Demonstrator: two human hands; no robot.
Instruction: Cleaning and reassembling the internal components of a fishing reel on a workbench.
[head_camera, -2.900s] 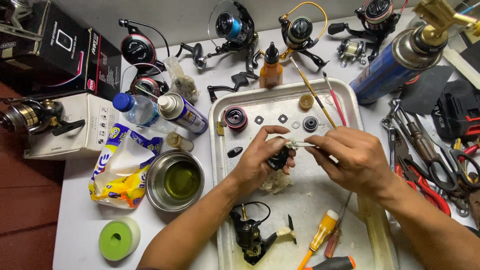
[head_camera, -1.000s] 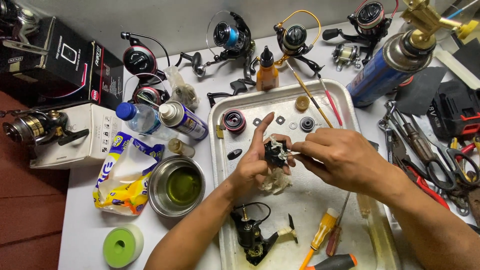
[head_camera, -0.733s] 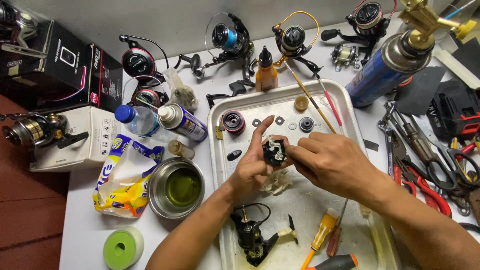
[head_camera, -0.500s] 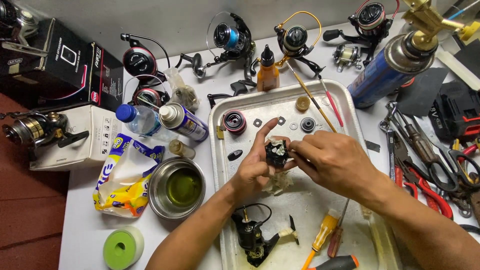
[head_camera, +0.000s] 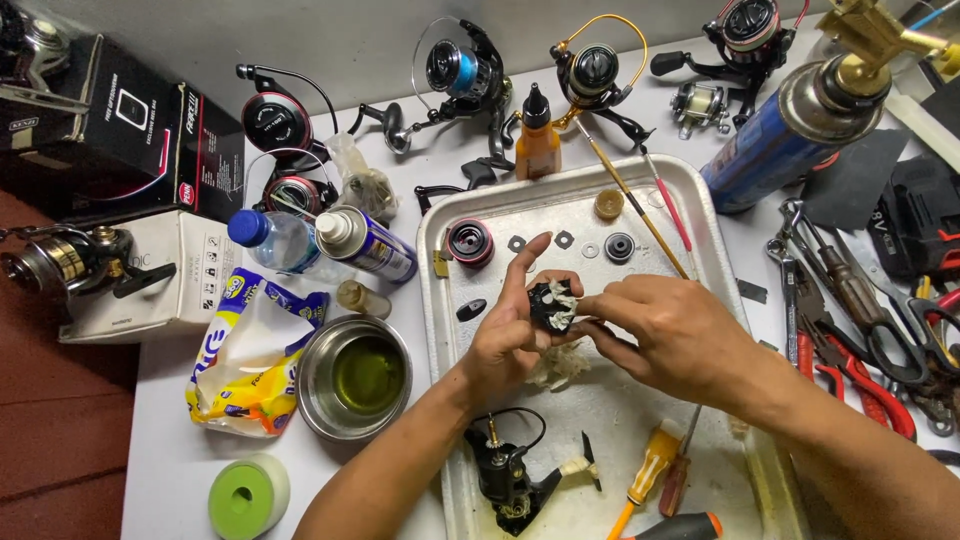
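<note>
Over the metal tray, left hand cradling the small black reel part, right hand pinching a white wad against it — best kept steady, wiped gently, low above the tray — loose washers close by.

Fishing-reel repair bench, spinning reels, pliers, spray can, metal parts tray, screwdrivers
</note>
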